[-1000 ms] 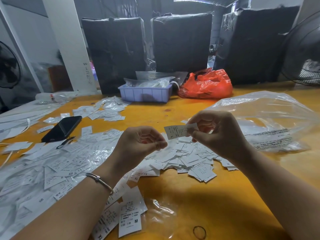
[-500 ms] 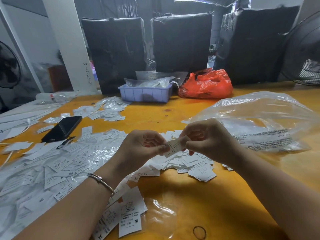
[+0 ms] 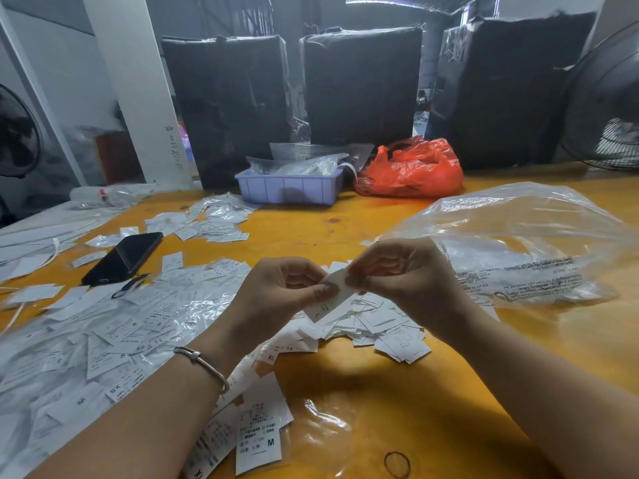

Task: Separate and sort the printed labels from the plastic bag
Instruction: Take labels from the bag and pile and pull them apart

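Label point(image 3: 337, 288), white and printed, is held in the air between both hands above the orange table point(image 3: 397, 392). Left hand point(image 3: 276, 292) pinches its lower left part with curled fingers; right hand point(image 3: 397, 274) pinches its upper right end the same way. Both grips are closed on the label, and the two hands nearly touch at the fingertips.

Directly below the held label lies a small heap of loose labels point(image 3: 383, 326) on the table. To the right of the held label, just behind the right hand, a large clear plastic bag point(image 3: 525, 243) with black print lies puffed up on the table. To the left of the held label, a wide spread of size-marked labels and clear film point(image 3: 103, 333) covers the table. A silver bangle point(image 3: 202, 363) sits on the left wrist.

Farther left of the held label, a black phone point(image 3: 124, 257) lies flat among scattered labels. Beyond the held label, at the far table edge, stand a lilac plastic tray point(image 3: 288, 188) and, touching its right side, a red plastic bag point(image 3: 411, 169). Nearer than the held label, a black rubber band point(image 3: 397, 464) lies on the bare table.
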{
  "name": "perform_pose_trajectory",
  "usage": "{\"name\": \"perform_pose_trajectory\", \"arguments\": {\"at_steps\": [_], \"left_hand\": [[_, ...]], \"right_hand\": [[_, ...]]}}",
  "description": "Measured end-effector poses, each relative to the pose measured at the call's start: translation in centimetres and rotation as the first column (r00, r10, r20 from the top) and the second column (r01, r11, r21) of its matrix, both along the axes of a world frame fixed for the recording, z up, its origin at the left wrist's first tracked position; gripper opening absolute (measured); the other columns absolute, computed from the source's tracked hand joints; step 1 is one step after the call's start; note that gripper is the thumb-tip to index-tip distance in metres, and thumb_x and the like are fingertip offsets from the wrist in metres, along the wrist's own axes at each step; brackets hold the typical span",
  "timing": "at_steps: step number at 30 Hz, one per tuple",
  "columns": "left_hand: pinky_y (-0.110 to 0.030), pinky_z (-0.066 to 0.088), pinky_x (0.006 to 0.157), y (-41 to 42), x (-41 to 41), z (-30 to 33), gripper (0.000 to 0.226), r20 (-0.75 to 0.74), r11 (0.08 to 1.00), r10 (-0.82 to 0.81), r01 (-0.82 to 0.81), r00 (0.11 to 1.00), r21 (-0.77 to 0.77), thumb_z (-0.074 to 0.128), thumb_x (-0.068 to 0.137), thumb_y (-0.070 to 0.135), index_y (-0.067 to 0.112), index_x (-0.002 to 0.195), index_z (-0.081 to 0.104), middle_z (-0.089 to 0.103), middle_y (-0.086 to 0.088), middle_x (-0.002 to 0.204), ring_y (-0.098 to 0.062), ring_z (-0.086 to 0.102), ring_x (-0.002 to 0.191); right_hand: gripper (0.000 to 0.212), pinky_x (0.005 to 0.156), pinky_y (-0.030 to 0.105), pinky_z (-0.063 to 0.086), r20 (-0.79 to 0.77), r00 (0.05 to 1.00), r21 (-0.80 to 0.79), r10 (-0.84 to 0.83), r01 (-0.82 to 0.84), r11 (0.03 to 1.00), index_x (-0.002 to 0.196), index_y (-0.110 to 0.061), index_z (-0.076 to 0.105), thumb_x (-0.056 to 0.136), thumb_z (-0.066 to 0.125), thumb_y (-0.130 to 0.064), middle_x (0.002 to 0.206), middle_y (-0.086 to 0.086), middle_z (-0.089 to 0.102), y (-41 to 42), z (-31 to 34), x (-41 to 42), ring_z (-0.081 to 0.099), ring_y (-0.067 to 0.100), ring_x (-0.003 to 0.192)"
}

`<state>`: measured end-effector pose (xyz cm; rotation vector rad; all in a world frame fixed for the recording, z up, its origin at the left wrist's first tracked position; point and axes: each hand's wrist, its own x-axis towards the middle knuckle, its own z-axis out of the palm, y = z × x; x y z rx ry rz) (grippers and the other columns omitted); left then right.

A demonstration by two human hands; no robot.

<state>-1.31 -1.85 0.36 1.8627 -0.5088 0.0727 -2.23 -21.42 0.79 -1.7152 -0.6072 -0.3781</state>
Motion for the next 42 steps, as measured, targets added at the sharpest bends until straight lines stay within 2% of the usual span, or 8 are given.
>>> {"name": "perform_pose_trajectory", "arguments": {"at_steps": [8,17,20,22,26,30,35,42], "left_hand": [[-0.015,0.051,0.064,0.0,-0.1,0.1,0.01,0.001,1.0,0.019,-0.019,1.0,-0.008,0.075,0.075,0.014,0.007,0.082,0.074,0.075,-0.001,0.079,-0.005,0.068,0.072],[-0.011,0.049,0.064,0.1,0.1,0.0,0.004,0.034,0.999,0.044,-0.044,0.998,0.006,0.076,0.077,0.01,0.008,0.08,0.075,0.076,0.0,0.078,-0.003,0.068,0.071],[-0.011,0.049,0.065,0.9,0.6,0.1,0.003,0.084,0.993,0.102,-0.106,0.991,0.052,0.071,0.084,0.012,0.014,0.084,0.074,0.076,0.004,0.082,-0.001,0.068,0.075],[-0.012,0.051,0.066,1.5,1.0,0.1,0.012,0.141,0.98,0.154,-0.17,0.978,0.107,0.065,0.09,0.01,0.019,0.088,0.073,0.074,0.008,0.083,0.0,0.067,0.08],[-0.018,0.045,0.06,2.4,1.7,-0.2,0.022,0.294,0.872,0.303,-0.388,0.907,0.299,0.054,0.092,0.01,0.026,0.088,0.069,0.067,0.015,0.082,-0.001,0.061,0.078],[-0.028,0.037,0.057,3.2,2.3,-0.4,0.024,0.354,0.641,0.444,-0.568,0.823,0.515,0.046,0.089,0.018,0.02,0.075,0.065,0.064,0.009,0.069,-0.016,0.058,0.07],[-0.031,0.027,0.059,3.9,2.7,-0.5,0.033,0.402,0.463,0.525,-0.648,0.75,0.604,0.038,0.088,0.021,0.015,0.059,0.052,0.053,0.0,0.06,-0.018,0.044,0.057],[-0.033,0.039,0.07,3.7,2.7,-1.1,0.025,0.352,0.415,0.514,-0.586,0.782,0.696,0.042,0.084,0.015,0.016,0.072,0.063,0.062,0.002,0.073,-0.019,0.053,0.069]], "right_hand": [[0.012,0.064,0.046,0.056,0.061,0.992,-0.11,-0.109,0.115,0.987,0.081,-0.004,0.076,0.073,0.076,0.005,0.075,0.011,0.073,-0.1,0.2,0.0,0.067,0.029,0.069],[0.021,0.057,0.028,0.053,0.023,0.988,-0.286,-0.152,0.152,0.946,0.082,-0.013,0.078,0.078,0.064,0.003,0.074,0.0,0.073,-0.6,0.3,0.2,0.066,0.016,0.067],[0.02,0.065,0.037,0.056,0.082,0.934,-0.493,-0.348,0.342,0.8,0.083,-0.02,0.076,0.08,0.062,-0.007,0.079,-0.003,0.073,-2.4,0.0,1.3,0.065,0.015,0.07],[0.018,0.066,0.032,0.053,0.156,0.863,-0.577,-0.48,0.474,0.665,0.088,-0.021,0.075,0.082,0.061,-0.011,0.088,-0.001,0.073,-3.4,-0.4,1.9,0.063,0.014,0.076],[0.027,0.086,0.035,0.044,0.236,0.663,-0.6,-0.711,0.675,0.43,0.108,-0.019,0.069,0.084,0.057,-0.013,0.111,0.006,0.069,-5.6,-0.4,3.0,0.059,0.026,0.105],[0.037,0.099,0.04,0.034,0.193,0.525,-0.765,-0.829,0.609,0.208,0.121,-0.017,0.06,0.085,0.054,-0.011,0.125,0.012,0.058,-7.6,-0.6,3.4,0.045,0.031,0.121],[0.029,0.098,0.043,0.033,0.147,0.492,-0.842,-0.858,0.518,0.152,0.118,-0.015,0.06,0.09,0.054,-0.019,0.127,0.009,0.055,-8.3,-1.1,3.8,0.041,0.031,0.122],[0.008,0.095,0.038,0.039,0.136,0.456,-0.809,-0.879,0.564,0.167,0.089,-0.019,0.072,0.087,0.065,-0.021,0.099,0.005,0.068,-8.5,-1.1,4.4,0.055,0.028,0.104]]}}
